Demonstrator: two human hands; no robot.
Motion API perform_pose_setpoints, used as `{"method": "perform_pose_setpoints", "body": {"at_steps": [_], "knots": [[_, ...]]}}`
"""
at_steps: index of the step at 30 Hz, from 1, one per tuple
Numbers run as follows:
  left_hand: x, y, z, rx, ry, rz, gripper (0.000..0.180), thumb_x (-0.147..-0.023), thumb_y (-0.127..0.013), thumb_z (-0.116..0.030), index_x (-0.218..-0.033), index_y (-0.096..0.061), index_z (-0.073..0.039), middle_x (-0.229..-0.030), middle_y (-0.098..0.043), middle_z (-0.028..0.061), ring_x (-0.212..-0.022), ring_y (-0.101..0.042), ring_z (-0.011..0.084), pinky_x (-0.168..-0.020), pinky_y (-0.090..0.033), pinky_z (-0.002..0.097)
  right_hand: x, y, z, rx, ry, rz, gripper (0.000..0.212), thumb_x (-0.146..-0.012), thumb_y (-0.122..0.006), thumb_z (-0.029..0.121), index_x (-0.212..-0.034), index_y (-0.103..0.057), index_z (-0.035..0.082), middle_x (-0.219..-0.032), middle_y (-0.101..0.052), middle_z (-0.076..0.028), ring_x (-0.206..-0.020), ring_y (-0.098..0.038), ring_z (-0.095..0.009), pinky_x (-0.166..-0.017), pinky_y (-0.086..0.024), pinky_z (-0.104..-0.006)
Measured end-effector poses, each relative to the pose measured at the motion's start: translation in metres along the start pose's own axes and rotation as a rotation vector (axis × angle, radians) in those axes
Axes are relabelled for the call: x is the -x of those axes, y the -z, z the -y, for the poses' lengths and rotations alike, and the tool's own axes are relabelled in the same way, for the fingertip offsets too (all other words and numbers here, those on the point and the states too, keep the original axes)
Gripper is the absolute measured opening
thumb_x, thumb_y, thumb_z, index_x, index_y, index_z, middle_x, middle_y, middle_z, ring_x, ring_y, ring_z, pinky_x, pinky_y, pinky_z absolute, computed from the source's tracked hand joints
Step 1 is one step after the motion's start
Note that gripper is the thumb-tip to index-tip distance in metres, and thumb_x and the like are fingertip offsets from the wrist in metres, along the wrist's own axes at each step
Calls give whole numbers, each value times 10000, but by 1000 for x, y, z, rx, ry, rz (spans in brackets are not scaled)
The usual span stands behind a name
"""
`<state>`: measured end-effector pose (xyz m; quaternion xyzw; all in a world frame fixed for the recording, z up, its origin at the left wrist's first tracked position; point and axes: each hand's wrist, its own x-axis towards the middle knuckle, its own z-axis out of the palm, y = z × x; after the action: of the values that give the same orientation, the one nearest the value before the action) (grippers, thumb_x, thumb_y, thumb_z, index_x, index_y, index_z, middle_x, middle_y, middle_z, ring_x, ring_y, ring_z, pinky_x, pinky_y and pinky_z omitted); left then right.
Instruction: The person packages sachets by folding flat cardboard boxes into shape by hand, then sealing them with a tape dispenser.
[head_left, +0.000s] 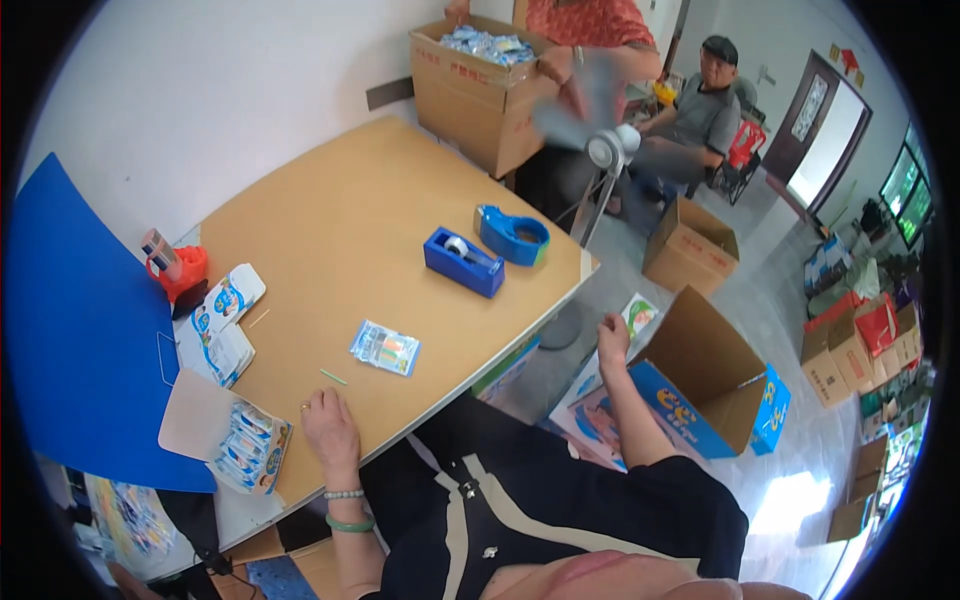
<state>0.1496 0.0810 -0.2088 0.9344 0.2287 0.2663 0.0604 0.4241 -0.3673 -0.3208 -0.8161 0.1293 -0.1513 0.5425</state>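
My left hand (330, 428) rests flat at the table's near edge, fingers stretched out, with bracelets on the wrist. Just beyond its fingertips lies a thin green stick (333, 377). Slightly further right is a small clear-and-blue packet (385, 348) with coloured strips inside. To the left, an open carton (272, 452) holds several small blue-and-white packets (246, 440). My right hand (613, 342) is raised off the table's right side with its fingers curled closed; whatever may be inside them is hidden. Beside that forearm stands an open blue-and-pink cardboard box (690, 405).
Two blue tape dispensers (463, 262) stand on the table (330, 215). Flat printed cartons (222, 310) and a red holder (182, 272) are at left, by a blue board (85, 330). A fan (605, 150) spins beyond the corner. One person holds a large box (465, 95); another sits behind.
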Motion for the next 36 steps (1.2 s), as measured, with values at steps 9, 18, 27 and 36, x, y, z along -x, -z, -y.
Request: {"method": "perform_pose_setpoints", "body": {"at_steps": [9, 18, 27, 36], "knots": [[6, 1, 3, -4, -24, -25, 88, -862, -608, -110, -908, -574, -43, -963, -572, 141, -907, -542, 352, -801, -464, 458, -2, 8, -4, -9, 45, -3, 305, -820, -586, 18, -1124, -613, 18, -942, -642, -62, -879, -609, -166, -793, -494, -279], [6, 1, 3, 13, -33, -36, 90, -876, -591, -127, -911, -580, -45, -981, -583, 141, -916, -540, 355, -818, -456, 458, 26, 11, 14, 84, 165, 103, 285, -833, -585, 0, -1116, -612, 10, -945, -643, -80, -863, -610, -174, -783, -495, -284], [3, 1, 3, -26, -81, -43, 75, -856, -603, -101, -893, -568, -46, -930, -565, 141, -887, -551, 350, -789, -470, 458, 93, -2, 88, 147, 808, 293, 205, -875, -606, 7, -1079, -624, -1, -952, -650, -163, -916, -650, -286, -825, -513, -344], [-1, -1, -4, -37, -90, 40, 148, -917, -577, -141, -1008, -621, -32, -1039, -619, 164, -937, -566, 375, -828, -461, 464, -71, -34, 21, 204, 136, -219, 289, -888, -518, 162, -1089, -671, 20, -1055, -684, -224, -1037, -640, -391, -872, -496, -414]]}}
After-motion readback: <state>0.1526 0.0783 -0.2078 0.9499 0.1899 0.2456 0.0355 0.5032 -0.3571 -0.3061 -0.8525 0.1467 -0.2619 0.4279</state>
